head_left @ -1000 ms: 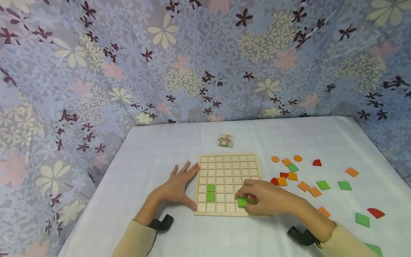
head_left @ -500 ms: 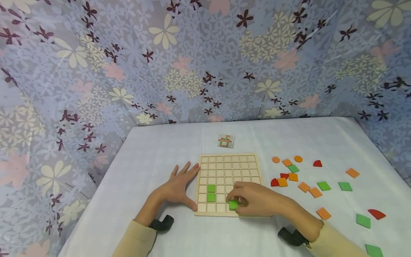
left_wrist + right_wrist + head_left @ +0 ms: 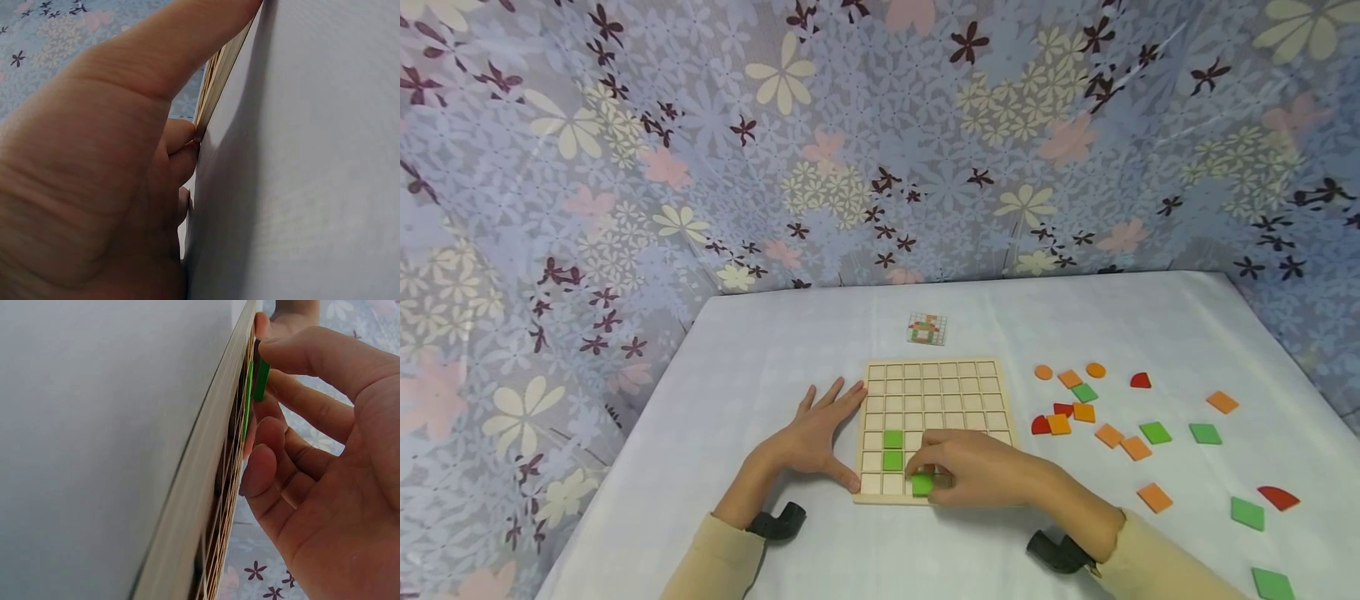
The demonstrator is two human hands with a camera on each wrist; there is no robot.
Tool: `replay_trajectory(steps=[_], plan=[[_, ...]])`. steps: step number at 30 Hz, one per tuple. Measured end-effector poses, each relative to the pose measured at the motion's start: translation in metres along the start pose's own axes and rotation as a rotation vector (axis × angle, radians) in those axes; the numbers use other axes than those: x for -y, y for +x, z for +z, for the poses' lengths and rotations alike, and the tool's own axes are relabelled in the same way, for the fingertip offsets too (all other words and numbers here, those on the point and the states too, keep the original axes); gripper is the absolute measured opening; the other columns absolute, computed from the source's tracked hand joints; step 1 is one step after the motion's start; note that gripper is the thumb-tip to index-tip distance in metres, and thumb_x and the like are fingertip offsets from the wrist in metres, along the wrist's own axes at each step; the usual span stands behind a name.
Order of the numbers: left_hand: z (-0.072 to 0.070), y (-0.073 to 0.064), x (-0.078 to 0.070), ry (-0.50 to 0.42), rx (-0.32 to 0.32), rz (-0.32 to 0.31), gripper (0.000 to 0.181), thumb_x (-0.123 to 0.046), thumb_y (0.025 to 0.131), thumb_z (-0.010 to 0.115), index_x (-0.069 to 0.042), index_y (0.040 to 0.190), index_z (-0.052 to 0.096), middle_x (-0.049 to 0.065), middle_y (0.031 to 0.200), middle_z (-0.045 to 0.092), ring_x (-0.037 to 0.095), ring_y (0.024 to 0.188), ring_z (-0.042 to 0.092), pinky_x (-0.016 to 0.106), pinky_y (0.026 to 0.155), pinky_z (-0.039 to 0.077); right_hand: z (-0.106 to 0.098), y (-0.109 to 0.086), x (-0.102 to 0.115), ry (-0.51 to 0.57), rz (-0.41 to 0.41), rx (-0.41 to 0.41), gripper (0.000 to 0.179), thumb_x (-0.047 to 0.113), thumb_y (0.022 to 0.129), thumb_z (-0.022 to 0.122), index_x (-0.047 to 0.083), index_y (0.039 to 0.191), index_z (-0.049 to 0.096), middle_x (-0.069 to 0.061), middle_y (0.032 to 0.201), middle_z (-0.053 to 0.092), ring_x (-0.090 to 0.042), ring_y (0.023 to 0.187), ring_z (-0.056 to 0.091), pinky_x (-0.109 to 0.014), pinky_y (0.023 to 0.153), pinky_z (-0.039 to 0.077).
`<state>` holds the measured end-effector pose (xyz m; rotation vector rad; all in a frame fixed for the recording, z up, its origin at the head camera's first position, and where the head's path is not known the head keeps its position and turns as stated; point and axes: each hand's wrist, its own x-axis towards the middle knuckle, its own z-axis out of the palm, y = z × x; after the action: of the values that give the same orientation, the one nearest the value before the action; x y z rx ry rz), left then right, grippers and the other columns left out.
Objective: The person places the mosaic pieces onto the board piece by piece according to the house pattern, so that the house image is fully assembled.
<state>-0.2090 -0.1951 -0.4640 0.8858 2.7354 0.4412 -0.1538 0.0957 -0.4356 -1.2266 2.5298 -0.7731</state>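
A square wooden grid board (image 3: 931,387) lies on the white table. Two green square tiles (image 3: 892,450) sit in its cells, one above the other, toward the lower left. My right hand (image 3: 981,468) pinches another green square tile (image 3: 921,484) between thumb and fingers, close over the board's bottom row. In the right wrist view this tile (image 3: 261,381) stands slightly off the grid, under the thumb tip. Spread along the board's left edge, my left hand (image 3: 812,435) touches the frame with its fingertips and thumb. The left wrist view shows that hand (image 3: 94,144) against the board's side (image 3: 219,81).
A small pattern card (image 3: 927,328) lies behind the board. Right of the board are scattered orange square tiles (image 3: 1108,435), green tiles (image 3: 1247,512), orange discs (image 3: 1096,370) and red quarter-circle pieces (image 3: 1278,498). A floral cloth (image 3: 880,150) hangs behind the table.
My right hand has slid leftward along the board's lower rows with the green tile in its fingers. The left hand stays where it was.
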Motion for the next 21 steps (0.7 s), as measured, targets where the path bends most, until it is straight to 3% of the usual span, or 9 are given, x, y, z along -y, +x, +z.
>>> replay_trajectory(steps=[21], plan=[[0.0, 0.001, 0.001, -0.01, 0.002, 0.01, 0.141, -0.084, 0.044, 0.069, -0.02, 0.156, 0.012, -0.007, 0.16, 0.008, 0.021, 0.145, -0.004, 0.052, 0.112, -0.008, 0.01, 0.023, 0.009, -0.005, -0.039, -0.006, 0.03, 0.021, 0.08, 0.069, 0.026, 0.11, 0.071, 0.014, 0.085, 0.053, 0.0, 0.068, 0.046, -0.019, 0.06, 0.043]])
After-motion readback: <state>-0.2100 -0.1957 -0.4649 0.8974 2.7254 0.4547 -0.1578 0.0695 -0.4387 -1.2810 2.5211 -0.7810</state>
